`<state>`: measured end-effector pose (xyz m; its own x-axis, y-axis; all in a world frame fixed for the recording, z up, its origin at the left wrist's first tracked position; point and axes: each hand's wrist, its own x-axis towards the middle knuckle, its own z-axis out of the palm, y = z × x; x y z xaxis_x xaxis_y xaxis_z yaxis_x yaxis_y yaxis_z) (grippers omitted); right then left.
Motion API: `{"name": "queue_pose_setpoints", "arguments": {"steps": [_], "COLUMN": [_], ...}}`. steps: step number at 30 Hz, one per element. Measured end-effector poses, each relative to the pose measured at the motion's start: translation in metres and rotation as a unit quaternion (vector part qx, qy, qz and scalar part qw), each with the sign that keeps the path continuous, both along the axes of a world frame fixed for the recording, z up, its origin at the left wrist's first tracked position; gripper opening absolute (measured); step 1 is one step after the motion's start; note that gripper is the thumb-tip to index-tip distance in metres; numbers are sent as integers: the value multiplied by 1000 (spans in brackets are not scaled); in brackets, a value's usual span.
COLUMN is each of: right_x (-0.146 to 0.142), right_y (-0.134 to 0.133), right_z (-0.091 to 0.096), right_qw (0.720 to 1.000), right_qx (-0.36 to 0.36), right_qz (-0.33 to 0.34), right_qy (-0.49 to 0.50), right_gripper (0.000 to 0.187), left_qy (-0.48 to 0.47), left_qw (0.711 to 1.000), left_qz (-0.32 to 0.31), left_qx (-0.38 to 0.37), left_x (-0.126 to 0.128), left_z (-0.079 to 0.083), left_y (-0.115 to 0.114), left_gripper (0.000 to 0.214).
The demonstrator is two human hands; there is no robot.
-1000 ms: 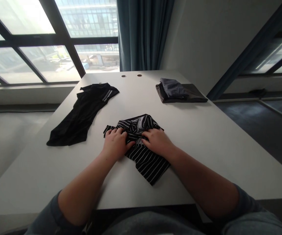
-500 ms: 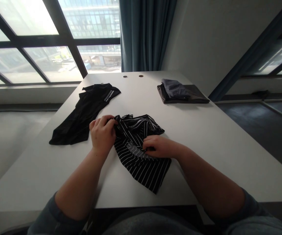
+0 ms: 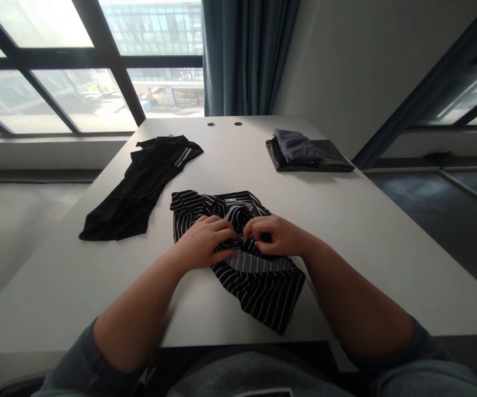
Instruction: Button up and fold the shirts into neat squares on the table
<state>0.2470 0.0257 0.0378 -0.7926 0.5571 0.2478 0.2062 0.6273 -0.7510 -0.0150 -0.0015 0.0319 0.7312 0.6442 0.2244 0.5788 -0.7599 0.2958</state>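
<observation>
left hand: closed, fingers curled over a fold at the near middle of the striped shirt, the thumb side turned toward the right hand; it has hold of the cloth, though the exact grip is partly hidden.
right hand: closed too, fingers bent and pinching the same gathered middle of the striped shirt, fingertips just beside those of the left hand.
striped shirt: black with thin white stripes, lying bunched and flat on the counter, right in front of the person; this is the landmark for everything below.
grey striped band: a paler stretch of the cloth, showing just below both hands, within the striped shirt.
small white label: at the far edge of the striped shirt, near a grey inner patch.
black short-sleeved shirt: spread out loosely and diagonally, to the far left of the striped shirt and near it, not touching.
reflective strip: a grey band on the sleeve of the black short-sleeved shirt.
folded stack of dark clothes: a grey piece on top of a darker one, well apart from the striped shirt, to its far right.
two round holes: in the counter, near its far edge, beyond the striped shirt.
blue curtain: hanging beyond the striped shirt, beside a large window.
</observation>
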Motion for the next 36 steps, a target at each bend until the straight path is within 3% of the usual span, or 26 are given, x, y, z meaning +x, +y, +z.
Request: {"name": "queue_pose_setpoints", "arguments": {"steps": [5, 11, 15, 17, 21, 25, 32, 36], "right_x": [1, 4, 0, -1, -5, -10, -14, -13], "right_y": [-3, -4, -6, -8, -12, -15, -15, -15], "right_z": [5, -9, -12, -8, 2, 2, 1, -1], "right_qw": [997, 979, 970, 975, 992, 993, 990, 991], "right_qx": [-25, -152, -187, -169, -80, -1, 97, 120], "right_qz": [3, 25, -4, -21, -66, -113, -78, -64], "right_qy": [67, 133, 158, 142, 71, 32, 61, 15], "right_gripper": [21, 27, 19, 14, 20, 15, 7, 10], "left_qy": [-108, -260, -300, -309, -322, -328, -313, -288], "left_qw": [990, 918, 894, 896, 901, 898, 907, 921], "left_qz": [6, 19, 55, 71, 95, 120, 137, 138], "left_qx": [-95, -298, -329, -310, -274, -267, -246, -225], "left_x": [2, 3, 7, 10, 15, 16, 16, 16], "left_z": [2, 4, -3, -6, -6, -8, -13, -13], "left_y": [1, -5, -7, -7, -8, -7, -5, -6], "left_gripper": [15, 22, 23, 18, 16, 19, 19, 14]}}
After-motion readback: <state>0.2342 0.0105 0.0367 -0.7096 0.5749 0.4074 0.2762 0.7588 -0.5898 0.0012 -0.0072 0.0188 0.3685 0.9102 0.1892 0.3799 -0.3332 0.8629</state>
